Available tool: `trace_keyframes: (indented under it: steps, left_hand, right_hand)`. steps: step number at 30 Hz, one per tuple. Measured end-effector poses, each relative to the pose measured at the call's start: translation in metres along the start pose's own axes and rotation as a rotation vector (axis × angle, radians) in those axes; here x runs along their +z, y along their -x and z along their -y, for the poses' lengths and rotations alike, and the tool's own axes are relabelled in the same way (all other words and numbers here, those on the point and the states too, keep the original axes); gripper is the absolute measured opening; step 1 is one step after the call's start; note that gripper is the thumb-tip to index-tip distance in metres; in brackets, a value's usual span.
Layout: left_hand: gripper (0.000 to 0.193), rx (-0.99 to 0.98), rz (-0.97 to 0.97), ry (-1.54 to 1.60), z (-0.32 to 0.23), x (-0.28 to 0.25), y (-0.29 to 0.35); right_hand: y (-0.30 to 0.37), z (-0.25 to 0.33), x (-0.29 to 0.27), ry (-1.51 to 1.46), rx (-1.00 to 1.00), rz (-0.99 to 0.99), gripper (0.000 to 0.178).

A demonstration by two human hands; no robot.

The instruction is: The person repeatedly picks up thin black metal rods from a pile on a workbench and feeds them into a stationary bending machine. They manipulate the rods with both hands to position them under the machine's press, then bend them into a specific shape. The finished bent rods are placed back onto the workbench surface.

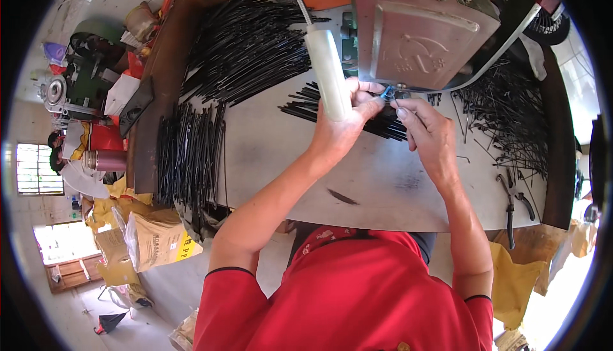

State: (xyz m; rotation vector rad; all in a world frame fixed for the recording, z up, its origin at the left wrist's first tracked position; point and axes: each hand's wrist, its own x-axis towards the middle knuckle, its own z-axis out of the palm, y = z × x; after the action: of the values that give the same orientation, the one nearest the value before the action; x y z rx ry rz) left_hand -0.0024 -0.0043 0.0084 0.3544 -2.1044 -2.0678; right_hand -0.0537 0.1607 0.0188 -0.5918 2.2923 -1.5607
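Observation:
Both my hands meet just under the front edge of a green machine head with a pinkish metal cover point(418, 38). My left hand point(341, 127) is closed in a pinch, partly hidden by a white lamp tube point(327, 73). At its fingertips is a small blue piece point(387, 92), too small to name. My right hand point(429, 124) pinches from the other side, thumb and forefinger together; what it grips is too small to make out. Beneath the hands a loose bunch of black rods point(305, 109) lies on the pale metal tabletop point(287, 178).
Large piles of black rods point(249, 51) and a stack point(191, 153) cover the table's left. Thin, bent black rods point(511, 114) heap at the right. Dark-handled pliers point(511, 204) lie at the right front edge. Brown raised rims point(156, 76) border the table; a sack point(159, 239) stands lower left.

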Motion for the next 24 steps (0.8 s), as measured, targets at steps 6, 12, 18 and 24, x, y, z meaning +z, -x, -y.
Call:
trace_keyframes:
  steps: [6, 12, 18, 24]
  left_hand:
    - [0.011, -0.307, 0.015, 0.501, -0.017, 0.005, 0.017]
    - [0.012, -0.144, 0.035, 0.270, -0.005, 0.016, 0.037]
    - [0.017, 0.551, -0.462, -1.116, 0.016, -0.083, -0.030]
    - [0.015, 0.507, -0.435, -1.196, 0.019, -0.098, -0.034]
  right_hand:
    - [0.023, 0.004, -0.006, -0.342, 0.125, 0.036, 0.027]
    - [0.042, -0.017, 0.019, -1.360, 0.330, -0.188, 0.018]
    - [0.057, 0.015, -0.016, -0.084, 0.032, -0.108, 0.023]
    - [0.081, 0.000, 0.006, 0.532, -0.492, 0.091, 0.046]
